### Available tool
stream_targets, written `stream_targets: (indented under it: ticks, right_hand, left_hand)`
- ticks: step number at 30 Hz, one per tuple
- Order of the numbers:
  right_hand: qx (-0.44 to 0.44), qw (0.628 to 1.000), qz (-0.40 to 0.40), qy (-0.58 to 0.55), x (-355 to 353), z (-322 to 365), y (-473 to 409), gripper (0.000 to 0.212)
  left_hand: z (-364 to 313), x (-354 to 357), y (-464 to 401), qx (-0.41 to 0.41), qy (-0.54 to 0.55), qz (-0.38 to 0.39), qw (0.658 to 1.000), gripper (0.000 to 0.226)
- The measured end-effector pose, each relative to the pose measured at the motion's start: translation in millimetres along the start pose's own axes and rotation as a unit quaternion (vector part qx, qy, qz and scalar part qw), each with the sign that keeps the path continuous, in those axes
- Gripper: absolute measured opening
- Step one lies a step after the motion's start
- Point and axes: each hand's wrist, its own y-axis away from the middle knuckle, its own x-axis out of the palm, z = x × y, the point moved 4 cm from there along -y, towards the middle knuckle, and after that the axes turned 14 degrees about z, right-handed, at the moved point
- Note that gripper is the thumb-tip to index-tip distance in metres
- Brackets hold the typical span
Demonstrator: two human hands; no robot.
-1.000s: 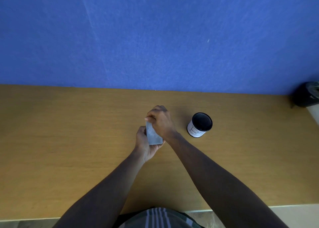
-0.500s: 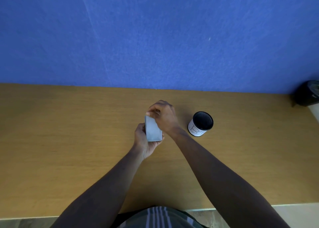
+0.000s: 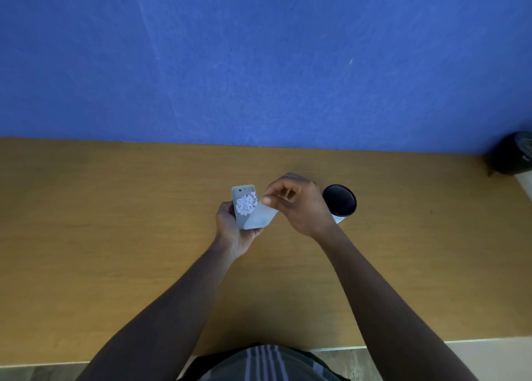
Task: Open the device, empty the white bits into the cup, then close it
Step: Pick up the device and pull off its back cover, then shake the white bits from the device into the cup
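Note:
A flat grey device [image 3: 241, 192] stands open above the middle of the wooden table [image 3: 115, 222], held from below in my left hand [image 3: 230, 231]. Its grey cover flap [image 3: 260, 218] swings out to the right, and my right hand [image 3: 299, 205] pinches the flap's upper corner between thumb and forefinger. A heap of small white bits [image 3: 246, 203] lies exposed inside the device. The cup [image 3: 339, 202], white outside and black inside, stands upright on the table just right of my right hand, partly hidden by it.
A blue wall [image 3: 259, 63] rises straight behind the table. A dark object [image 3: 512, 153] sits at the table's far right corner. The table's near edge runs just in front of my striped shirt [image 3: 264, 363].
The device was shut between both hands a second ago. Now my right hand has swung the cover flap out to the right, and the white bits show.

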Motion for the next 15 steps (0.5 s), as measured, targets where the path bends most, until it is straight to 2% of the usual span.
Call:
stream_targets:
  ticks: [7,10,15]
  right_hand:
    - [-0.003,0.998,0.059,-0.037,-4.4,-17.7,40.8,0.009]
    - [0.003,0.999,0.033,-0.033,-5.0,-39.9,55.8,0.011]
    - [0.052,0.994,-0.047,0.081,8.3,-83.6,65.4,0.013]
  left_hand:
    - [-3.3,0.9,-7.1,0.003,0.04,0.008,0.999,0.05]
    - [-5.4,0.7,-8.2,-0.005,0.031,0.017,0.999,0.049]
    - [-4.8,-2.6,-8.0,-0.02,0.034,0.023,0.999,0.049]
